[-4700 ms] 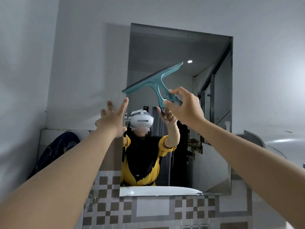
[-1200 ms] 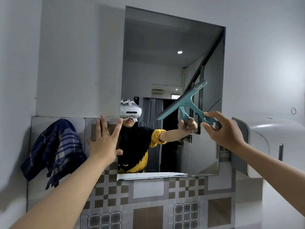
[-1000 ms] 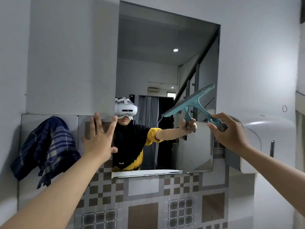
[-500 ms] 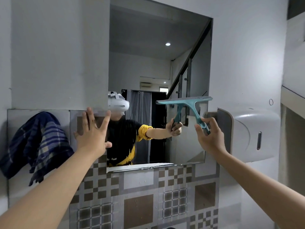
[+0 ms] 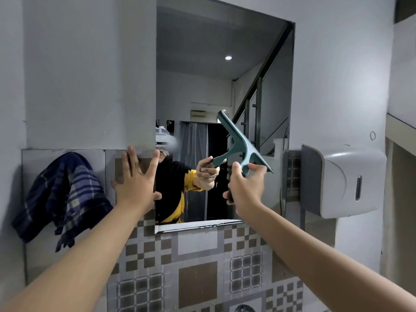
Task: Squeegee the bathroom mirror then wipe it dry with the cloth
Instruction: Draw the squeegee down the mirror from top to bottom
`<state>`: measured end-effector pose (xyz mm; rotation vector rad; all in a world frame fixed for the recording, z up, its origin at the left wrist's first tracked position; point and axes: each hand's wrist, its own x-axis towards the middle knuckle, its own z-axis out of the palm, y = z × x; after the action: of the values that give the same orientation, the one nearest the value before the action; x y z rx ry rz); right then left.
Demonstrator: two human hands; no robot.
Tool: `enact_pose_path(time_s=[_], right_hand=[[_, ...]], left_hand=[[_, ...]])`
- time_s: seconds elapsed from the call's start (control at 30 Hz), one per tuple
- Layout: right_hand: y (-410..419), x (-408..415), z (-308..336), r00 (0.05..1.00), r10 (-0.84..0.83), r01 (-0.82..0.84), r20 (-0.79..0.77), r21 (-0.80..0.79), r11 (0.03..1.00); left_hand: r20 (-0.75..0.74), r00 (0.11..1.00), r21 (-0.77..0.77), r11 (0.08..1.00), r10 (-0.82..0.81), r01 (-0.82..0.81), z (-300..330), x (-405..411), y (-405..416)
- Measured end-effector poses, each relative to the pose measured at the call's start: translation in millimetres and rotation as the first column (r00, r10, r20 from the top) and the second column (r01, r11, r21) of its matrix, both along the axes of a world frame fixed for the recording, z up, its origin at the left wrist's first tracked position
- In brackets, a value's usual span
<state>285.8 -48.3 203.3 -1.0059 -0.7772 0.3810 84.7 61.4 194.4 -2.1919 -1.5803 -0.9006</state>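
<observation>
The rectangular mirror (image 5: 202, 75) hangs on the wall straight ahead. My right hand (image 5: 246, 188) grips the handle of a teal squeegee (image 5: 240, 143), whose blade slants from upper left to lower right against the lower right part of the glass. My left hand (image 5: 135, 179) is spread flat on the tiled wall at the mirror's lower left edge, fingers apart and holding nothing. A dark blue checked cloth (image 5: 65, 197) hangs on the wall to the left of that hand.
A white wall dispenser (image 5: 344, 179) juts out just right of the mirror. Patterned brown and grey tiles (image 5: 198, 266) cover the wall below. A ledge (image 5: 400, 134) runs along the far right wall.
The squeegee blade has turned from level to a steep slant and dropped lower on the glass. My right hand has shifted left. My left hand stays on the wall.
</observation>
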Motion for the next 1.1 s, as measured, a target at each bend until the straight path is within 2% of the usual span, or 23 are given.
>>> enact_pose_path(time_s=[0.33,0.53,0.63,0.8,0.97,1.1], right_hand=[[21,-87,-24,0.952,0.152,-0.168,0.266,0.040,0.985],[27,-78,-36,0.910,0.039,-0.085,0.414,0.093,0.992],[32,-64,-49,0.832,-0.063,-0.004,0.551,0.119,0.993],[24,-32,-51,0.736,-0.136,0.024,0.663,0.175,0.984],[17,15,-40,0.540,-0.244,0.119,0.805,0.214,0.970],[14,46,-33,0.440,-0.298,0.162,0.847,0.251,0.954]], left_hand=[[0.041,0.994,0.093,0.991,-0.097,0.093,-10,-7,5],[-0.021,0.993,0.122,0.986,-0.115,0.117,-33,-17,9],[-0.069,0.994,0.112,0.989,-0.089,0.096,-47,-25,13],[-0.114,0.992,0.087,0.994,-0.059,0.069,-48,-26,15],[-0.147,0.989,0.061,0.998,0.000,0.009,-47,-23,11],[-0.163,0.986,0.041,0.999,0.019,-0.012,-45,-23,8]])
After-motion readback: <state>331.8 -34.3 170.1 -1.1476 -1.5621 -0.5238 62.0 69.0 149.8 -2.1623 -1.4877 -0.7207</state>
